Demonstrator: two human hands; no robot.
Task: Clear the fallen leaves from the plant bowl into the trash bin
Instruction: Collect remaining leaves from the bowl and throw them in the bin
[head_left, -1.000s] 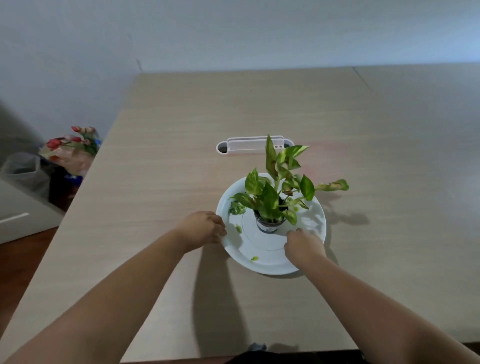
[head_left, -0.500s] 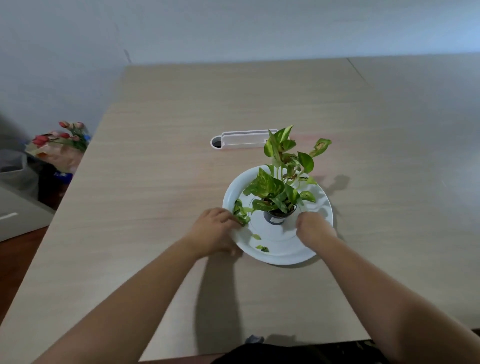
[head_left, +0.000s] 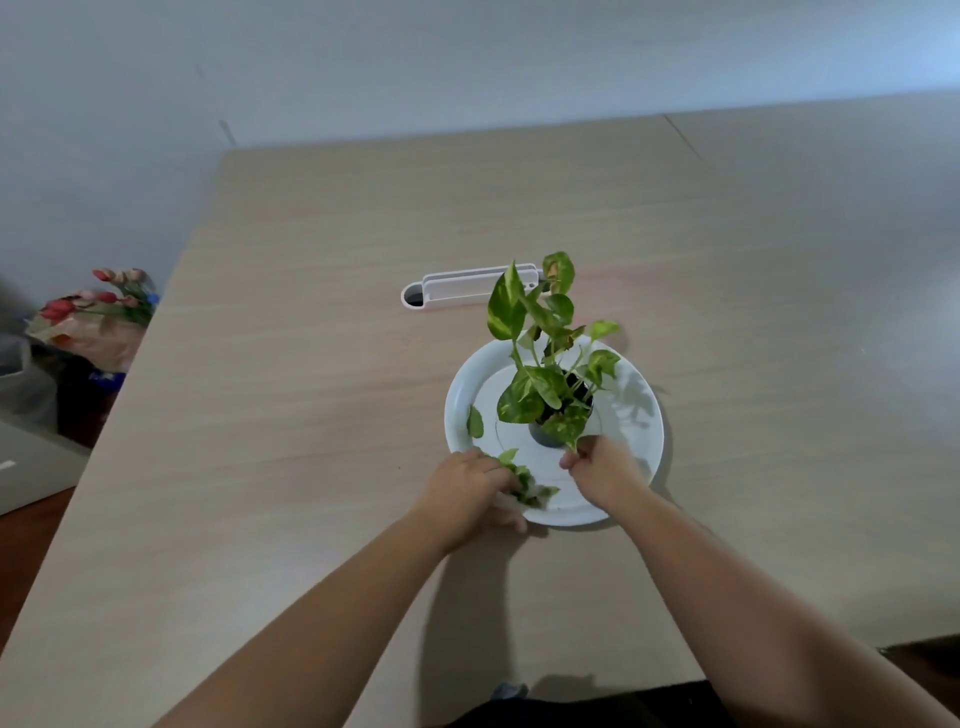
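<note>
A white shallow bowl (head_left: 641, 431) sits on the wooden table with a small potted plant (head_left: 553, 384) standing in its middle. Loose green leaves (head_left: 530, 486) lie bunched at the bowl's near-left rim. My left hand (head_left: 467, 491) rests on that rim with its fingers closed over the bunched leaves. One more fallen leaf (head_left: 474, 422) lies alone on the bowl's left side. My right hand (head_left: 602, 470) is in the bowl just in front of the pot, fingers pinched at the tip of a hanging plant leaf. No trash bin is clearly in view.
A white slotted cable cover (head_left: 467, 286) is set into the table (head_left: 311, 415) behind the bowl. Off the table's left edge, on the floor, stand a bouquet of red flowers (head_left: 98, 306) and a grey container (head_left: 21, 379).
The bowl has shifted right and turned. My left hand has gathered the loose leaves at the near rim. My right hand moved from the bowl's right rim to in front of the pot.
</note>
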